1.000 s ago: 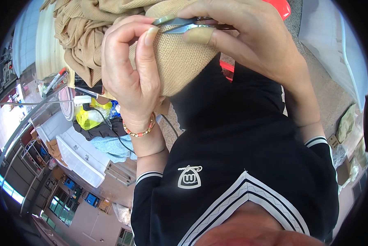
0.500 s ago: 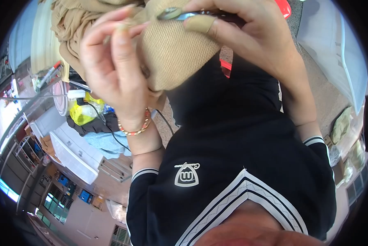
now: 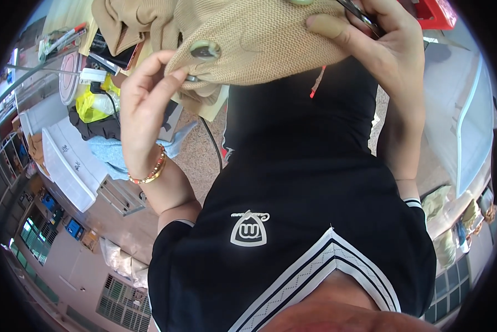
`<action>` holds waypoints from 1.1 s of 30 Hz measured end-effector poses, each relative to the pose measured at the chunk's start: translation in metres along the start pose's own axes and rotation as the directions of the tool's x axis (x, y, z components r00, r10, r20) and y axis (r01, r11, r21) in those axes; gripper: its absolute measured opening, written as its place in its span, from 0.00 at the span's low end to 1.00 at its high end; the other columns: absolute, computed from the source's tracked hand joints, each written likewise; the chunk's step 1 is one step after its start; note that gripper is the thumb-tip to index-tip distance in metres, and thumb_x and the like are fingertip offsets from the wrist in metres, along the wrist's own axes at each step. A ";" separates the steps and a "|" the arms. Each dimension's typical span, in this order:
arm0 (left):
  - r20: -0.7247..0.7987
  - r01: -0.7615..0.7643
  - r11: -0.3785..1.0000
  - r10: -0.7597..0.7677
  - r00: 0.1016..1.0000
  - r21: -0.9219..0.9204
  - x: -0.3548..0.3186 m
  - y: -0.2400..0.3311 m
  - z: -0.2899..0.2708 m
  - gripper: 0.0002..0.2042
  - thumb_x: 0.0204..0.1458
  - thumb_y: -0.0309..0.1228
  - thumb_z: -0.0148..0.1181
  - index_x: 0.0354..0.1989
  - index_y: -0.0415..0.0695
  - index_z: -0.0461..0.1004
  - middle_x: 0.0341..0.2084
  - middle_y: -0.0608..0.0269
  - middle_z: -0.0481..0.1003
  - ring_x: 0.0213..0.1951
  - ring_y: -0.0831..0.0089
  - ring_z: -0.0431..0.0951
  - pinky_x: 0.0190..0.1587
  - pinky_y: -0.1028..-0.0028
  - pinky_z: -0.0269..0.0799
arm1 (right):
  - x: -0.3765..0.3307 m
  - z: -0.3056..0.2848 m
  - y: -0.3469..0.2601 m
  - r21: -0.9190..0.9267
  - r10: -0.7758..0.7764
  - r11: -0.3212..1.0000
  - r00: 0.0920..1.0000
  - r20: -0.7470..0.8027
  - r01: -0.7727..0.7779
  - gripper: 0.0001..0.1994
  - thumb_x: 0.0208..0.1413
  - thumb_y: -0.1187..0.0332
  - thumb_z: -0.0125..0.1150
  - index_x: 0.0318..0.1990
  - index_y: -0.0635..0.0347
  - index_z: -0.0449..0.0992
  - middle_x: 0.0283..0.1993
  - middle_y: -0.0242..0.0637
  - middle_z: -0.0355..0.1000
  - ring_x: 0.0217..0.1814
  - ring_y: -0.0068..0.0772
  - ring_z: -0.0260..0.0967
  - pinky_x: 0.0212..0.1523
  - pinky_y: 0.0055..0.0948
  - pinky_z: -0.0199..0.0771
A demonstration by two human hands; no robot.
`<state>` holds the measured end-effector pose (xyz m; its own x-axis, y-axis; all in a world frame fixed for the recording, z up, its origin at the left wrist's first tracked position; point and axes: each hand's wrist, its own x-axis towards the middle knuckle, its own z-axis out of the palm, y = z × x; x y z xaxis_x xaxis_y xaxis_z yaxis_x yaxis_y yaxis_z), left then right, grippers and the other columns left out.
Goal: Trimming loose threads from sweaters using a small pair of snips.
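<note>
A tan knitted garment [image 3: 259, 52] is stretched between my two hands at the top of the view. My left hand [image 3: 146, 97] pinches its edge between thumb and fingers, beside a small greyish piece [image 3: 191, 78] that may be a button's rim. Just above that pinch a pale green and dark button [image 3: 205, 50] sits on the knit. Another greenish button [image 3: 301, 1] is cut off by the top edge. My right hand [image 3: 389, 58] is closed around dark metal thread snips [image 3: 359, 14], partly hidden; its thumb, in a tan cover, presses on the garment.
More tan knitwear [image 3: 135, 25] is heaped at the upper left, near a phone-like dark slab [image 3: 115, 52]. A white plug [image 3: 92, 76] with a black cable, a yellow bag [image 3: 91, 105] and a blue cloth [image 3: 113, 155] lie left. A red plastic container [image 3: 434, 14] and translucent bin [image 3: 461, 122] stand right.
The garment has been spread wider and turned, showing a button near my left hand. My left hand has closed on its edge. My right hand and the snips have shifted right, off the button.
</note>
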<state>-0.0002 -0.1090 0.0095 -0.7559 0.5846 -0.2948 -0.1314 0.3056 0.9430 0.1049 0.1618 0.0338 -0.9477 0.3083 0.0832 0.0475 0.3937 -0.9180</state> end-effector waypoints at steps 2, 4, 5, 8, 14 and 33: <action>0.052 -0.006 0.995 0.012 0.999 -0.099 0.004 0.001 -0.011 0.12 0.55 0.19 0.52 0.48 0.31 0.72 0.37 0.65 0.76 0.39 0.82 0.73 0.44 0.82 0.66 | -0.002 0.000 0.002 0.011 0.004 1.000 1.000 -0.023 -0.004 0.12 0.45 0.76 0.74 0.36 0.64 0.76 0.27 0.22 0.69 0.25 0.07 0.57 0.25 0.12 0.55; 0.058 -0.064 0.991 0.071 0.996 -0.114 0.005 0.010 -0.014 0.14 0.53 0.19 0.49 0.48 0.31 0.72 0.38 0.64 0.76 0.40 0.80 0.73 0.46 0.80 0.66 | -0.003 -0.005 0.002 -0.015 -0.002 1.000 1.000 0.008 0.002 0.11 0.46 0.77 0.73 0.36 0.64 0.76 0.27 0.22 0.70 0.26 0.07 0.58 0.26 0.12 0.56; 0.079 -0.083 0.986 0.095 0.992 -0.143 0.006 0.018 -0.015 0.15 0.52 0.20 0.48 0.48 0.31 0.72 0.38 0.64 0.76 0.41 0.79 0.73 0.46 0.80 0.66 | -0.004 -0.007 0.000 -0.044 0.001 0.999 0.999 0.035 0.000 0.10 0.47 0.77 0.72 0.35 0.64 0.75 0.28 0.22 0.70 0.27 0.07 0.59 0.27 0.12 0.56; 0.050 -0.147 0.960 0.163 0.985 -0.238 0.007 0.041 -0.007 0.20 0.48 0.24 0.47 0.50 0.27 0.69 0.40 0.54 0.76 0.45 0.72 0.75 0.51 0.76 0.67 | -0.007 -0.008 -0.003 0.075 -0.007 0.997 0.999 -0.033 0.009 0.09 0.49 0.78 0.70 0.35 0.64 0.74 0.28 0.23 0.69 0.28 0.08 0.59 0.28 0.12 0.58; -0.017 -0.159 0.946 0.161 0.987 -0.281 -0.002 0.066 0.027 0.23 0.42 0.21 0.46 0.50 0.24 0.64 0.39 0.44 0.75 0.39 0.68 0.77 0.48 0.77 0.69 | -0.031 -0.101 0.068 0.220 -0.218 0.941 0.958 -0.187 0.257 0.09 0.58 0.79 0.55 0.45 0.71 0.74 0.39 0.36 0.74 0.37 0.17 0.68 0.39 0.14 0.61; -0.006 -0.563 0.584 0.697 0.717 0.585 0.022 0.038 0.072 0.12 0.38 0.23 0.74 0.34 0.41 0.82 0.31 0.63 0.73 0.28 0.78 0.71 0.30 0.80 0.66 | -0.024 -0.025 -0.002 0.139 0.180 0.970 0.975 0.132 -0.198 0.20 0.45 0.75 0.73 0.47 0.66 0.75 0.41 0.33 0.76 0.33 0.16 0.69 0.33 0.15 0.67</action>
<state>0.0249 -0.0303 0.0282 -0.6376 0.6277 0.4465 0.7235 0.2891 0.6268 0.1354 0.1751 0.0433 -0.9570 0.2569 -0.1349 0.1894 0.2009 -0.9611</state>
